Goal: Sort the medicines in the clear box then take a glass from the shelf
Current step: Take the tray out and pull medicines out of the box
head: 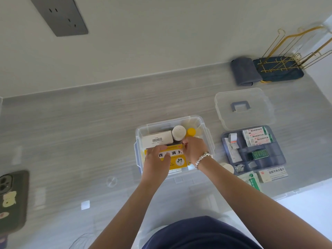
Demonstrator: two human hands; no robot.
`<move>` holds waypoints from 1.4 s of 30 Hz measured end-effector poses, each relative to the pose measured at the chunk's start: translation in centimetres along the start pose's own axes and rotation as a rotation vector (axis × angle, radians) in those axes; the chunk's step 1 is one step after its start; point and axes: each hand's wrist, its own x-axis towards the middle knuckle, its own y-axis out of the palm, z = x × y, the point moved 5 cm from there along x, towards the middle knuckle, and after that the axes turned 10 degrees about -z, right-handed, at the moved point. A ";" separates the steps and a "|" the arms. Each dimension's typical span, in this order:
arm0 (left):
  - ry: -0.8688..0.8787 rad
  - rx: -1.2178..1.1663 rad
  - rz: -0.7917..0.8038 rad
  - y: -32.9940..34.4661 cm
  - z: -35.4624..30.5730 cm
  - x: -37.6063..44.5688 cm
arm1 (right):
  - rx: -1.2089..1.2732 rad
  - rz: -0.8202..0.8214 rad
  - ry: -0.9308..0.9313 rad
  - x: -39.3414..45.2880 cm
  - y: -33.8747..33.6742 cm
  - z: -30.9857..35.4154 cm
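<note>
A clear box (pixel 209 141) stands on the grey counter in front of me. Inside it lie a yellow medicine carton (pixel 177 161), a white carton with a barcode (pixel 157 140), a white-capped bottle (pixel 179 132) and a yellow-capped bottle (pixel 191 131). My left hand (pixel 157 161) rests on the yellow carton's left part, fingers curled over its top edge. My right hand (pixel 194 150), with a bead bracelet at the wrist, pinches the carton's upper right corner. No glass shows in view.
The box's clear lid (pixel 243 106) lies to the right; in front of it sits a blue divided tray (pixel 280 159) with medicine packets. Loose cartons (pixel 273 174) lie by the tray. A gold wire rack (pixel 287 58) and grey cloth (pixel 244 71) stand far right. A phone (pixel 12 200) lies left.
</note>
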 end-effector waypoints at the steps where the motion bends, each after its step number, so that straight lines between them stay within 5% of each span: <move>1: -0.006 -0.006 0.006 0.0 0.0 0.0 | 0.006 0.031 -0.006 0.1 0.2 0.0; 7: -0.043 -0.042 0.024 -0.3 0.2 0.1 | 0.079 0.079 -0.024 0.2 -0.2 -0.1; 15: -0.051 -0.082 0.015 -0.7 0.1 0.0 | 0.479 0.172 0.210 -0.3 -0.5 -1.0; 26: 0.209 -0.154 -0.182 -2.6 -1.9 -2.2 | 0.728 -0.013 0.097 -3.2 -8.0 -2.7; 34: 0.008 -0.488 0.058 -1.4 -3.5 -2.9 | 1.257 -0.065 0.249 -6.2 -9.5 -6.3; 42: 0.004 -0.474 0.053 -0.5 -4.5 -5.2 | 1.218 -0.088 0.025 -9.1 -10.8 -7.4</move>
